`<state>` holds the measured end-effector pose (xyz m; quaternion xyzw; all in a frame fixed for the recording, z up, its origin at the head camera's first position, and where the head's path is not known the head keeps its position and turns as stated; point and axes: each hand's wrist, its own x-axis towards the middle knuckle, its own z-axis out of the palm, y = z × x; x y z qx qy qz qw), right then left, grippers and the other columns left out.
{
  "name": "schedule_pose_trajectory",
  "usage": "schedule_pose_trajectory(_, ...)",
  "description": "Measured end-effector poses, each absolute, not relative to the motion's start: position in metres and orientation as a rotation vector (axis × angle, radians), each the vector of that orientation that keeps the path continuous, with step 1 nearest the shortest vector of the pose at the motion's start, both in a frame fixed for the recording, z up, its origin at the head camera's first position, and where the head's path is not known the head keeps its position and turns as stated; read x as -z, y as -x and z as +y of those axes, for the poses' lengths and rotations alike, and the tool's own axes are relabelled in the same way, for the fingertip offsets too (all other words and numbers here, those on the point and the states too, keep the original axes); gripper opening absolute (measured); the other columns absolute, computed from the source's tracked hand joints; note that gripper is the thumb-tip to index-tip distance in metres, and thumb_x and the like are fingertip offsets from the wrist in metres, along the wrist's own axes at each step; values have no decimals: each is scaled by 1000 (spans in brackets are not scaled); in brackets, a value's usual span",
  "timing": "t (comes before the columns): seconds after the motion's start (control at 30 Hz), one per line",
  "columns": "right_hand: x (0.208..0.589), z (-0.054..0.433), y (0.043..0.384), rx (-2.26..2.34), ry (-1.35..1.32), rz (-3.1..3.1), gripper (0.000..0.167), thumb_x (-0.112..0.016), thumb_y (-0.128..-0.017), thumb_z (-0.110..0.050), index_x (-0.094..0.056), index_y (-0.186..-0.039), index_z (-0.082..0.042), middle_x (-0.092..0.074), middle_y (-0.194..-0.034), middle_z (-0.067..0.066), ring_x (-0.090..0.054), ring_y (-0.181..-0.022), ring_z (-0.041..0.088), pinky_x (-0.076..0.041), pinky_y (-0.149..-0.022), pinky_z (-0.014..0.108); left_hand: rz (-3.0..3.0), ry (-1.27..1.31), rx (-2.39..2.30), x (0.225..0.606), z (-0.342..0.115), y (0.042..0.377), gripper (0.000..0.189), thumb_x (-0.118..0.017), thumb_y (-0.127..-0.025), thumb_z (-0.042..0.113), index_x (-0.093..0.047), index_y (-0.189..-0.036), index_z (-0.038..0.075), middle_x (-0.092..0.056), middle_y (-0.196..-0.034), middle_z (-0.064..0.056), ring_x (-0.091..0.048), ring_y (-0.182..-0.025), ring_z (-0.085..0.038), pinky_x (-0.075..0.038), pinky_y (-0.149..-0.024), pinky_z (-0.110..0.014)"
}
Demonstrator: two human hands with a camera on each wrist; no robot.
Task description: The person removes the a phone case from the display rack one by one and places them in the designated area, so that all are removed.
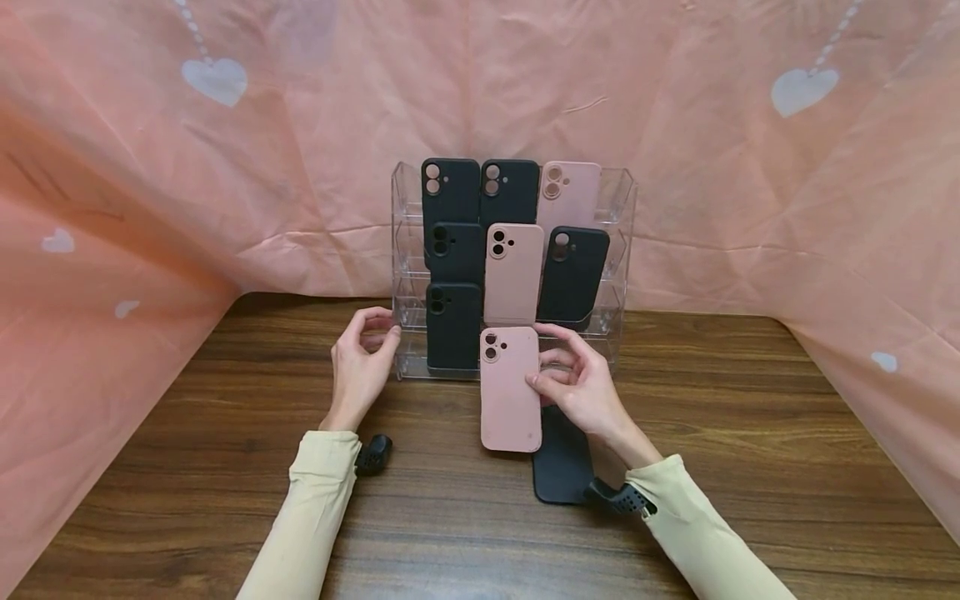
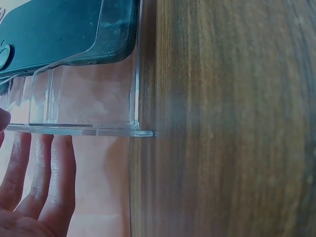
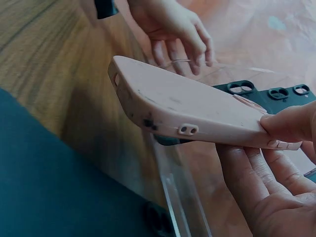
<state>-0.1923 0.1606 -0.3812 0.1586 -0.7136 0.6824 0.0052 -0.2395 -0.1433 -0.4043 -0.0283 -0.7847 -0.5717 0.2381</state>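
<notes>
My right hand [image 1: 588,387] pinches a pink phone case [image 1: 510,408] by its right edge, thumb on the back face and fingers underneath. The case is held in front of the lowest tier of a clear acrylic display rack [image 1: 401,242]; dark scuffs mark its corner [image 3: 148,122] in the right wrist view. With thumb and fingers on either side, my left hand [image 1: 362,367] grips the rack's left side panel [image 2: 84,130]. On the table under my right hand lies a dark phone case [image 1: 562,467], partly hidden by the hand and the pink case.
Dark phone cases [image 1: 453,329] and pink phone cases [image 1: 513,275] lean in rows on the rack's tiers. The rack stands on a wooden table [image 1: 435,517], before a pink cloth backdrop [image 1: 322,167] with white hearts.
</notes>
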Motion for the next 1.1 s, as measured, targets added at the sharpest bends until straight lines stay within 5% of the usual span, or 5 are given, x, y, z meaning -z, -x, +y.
schedule_pose_trajectory(0.63,398,156,180,-2203,-423,-2282,70,-69,-86,14,-46,-148,-6,-69,-94,0,-74,-77,9,-65,-64,33,-2154,79,1591,404,-144,240,21,-72,-94,12,-69,-116,13,-72,-108,-12,-76,-90,-30,-59,-57,-18)
schedule_pose_trajectory(0.93,402,156,178,-2087,-398,-2367,70,-72,-85,12,-48,-148,-6,-69,-103,26,-73,-75,7,-65,-63,31,-2166,72,1590,403,-144,240,22,-71,-95,14,-69,-117,13,-72,-109,-13,-76,-92,-31,-58,-58,-17)
schedule_pose_trajectory(1.1,405,157,176,-1988,-426,-2422,68,-74,-85,9,-49,-146,-5,-71,-101,26,-70,-70,6,-63,-59,30,-2167,77,1580,403,-144,239,22,-71,-95,12,-69,-117,12,-73,-109,-12,-76,-91,-29,-59,-57,-18)
